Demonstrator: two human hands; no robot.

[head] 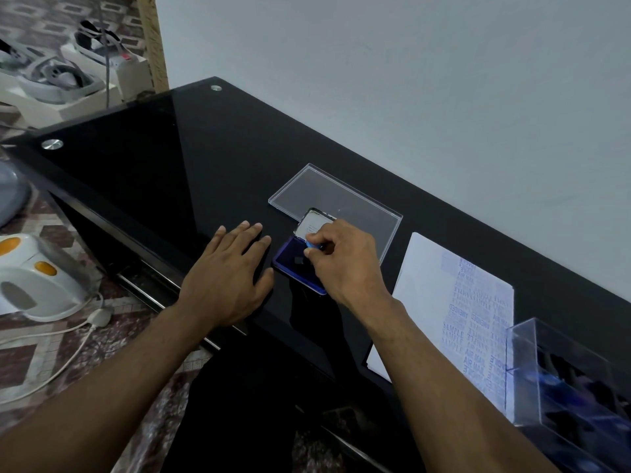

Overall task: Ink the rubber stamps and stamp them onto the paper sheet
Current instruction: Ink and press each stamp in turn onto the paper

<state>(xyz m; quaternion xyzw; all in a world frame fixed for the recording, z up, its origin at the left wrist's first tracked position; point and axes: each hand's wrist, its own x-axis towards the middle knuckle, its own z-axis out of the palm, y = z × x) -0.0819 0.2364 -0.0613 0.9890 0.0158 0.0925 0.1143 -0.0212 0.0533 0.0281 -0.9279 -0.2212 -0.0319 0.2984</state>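
On the black glass desk (153, 158), an open blue ink pad (297, 264) lies between the two hands, its hinged lid (312, 224) raised behind it. A small blue-handled rubber stamp (312, 246) is pinched in the curled fingers of the right hand (341, 257) and held over the pad. The left hand (228, 274) is laid flat, fingers straight, just beside the pad's left edge. The paper sheet (426, 268), already printed with blue impressions, lies to the right. For even inking, the stamp should be pressed down squarely and lifted straight, while the pad is kept steadied from the left.
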